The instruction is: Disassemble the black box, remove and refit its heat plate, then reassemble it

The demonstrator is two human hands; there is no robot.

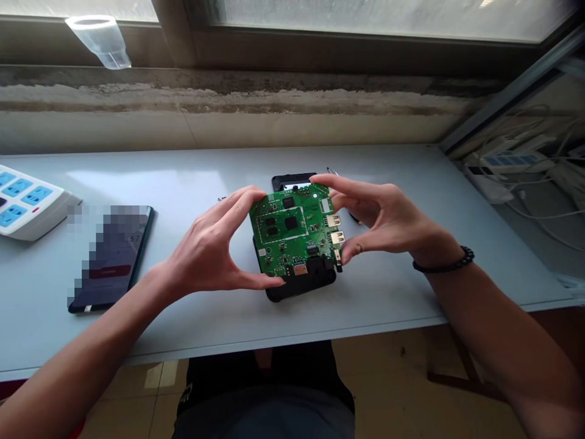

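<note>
A green circuit board [292, 235] with black chips and metal ports is held between both hands just above a black plastic case [301, 286] lying on the white table [375, 286]. My left hand [214, 247] pinches the board's left edge between thumb and forefinger. My right hand [377, 219] grips its right edge beside the two USB ports, fingers curled over the top corner. The case's far end [286, 181] shows behind the board.
A dark phone [114, 256] lies at the left, a white power strip with blue sockets [22, 204] beyond it. An upturned clear plastic cup [100, 39] sits on the window ledge. Cables and another power strip [516, 161] lie off the table's right end.
</note>
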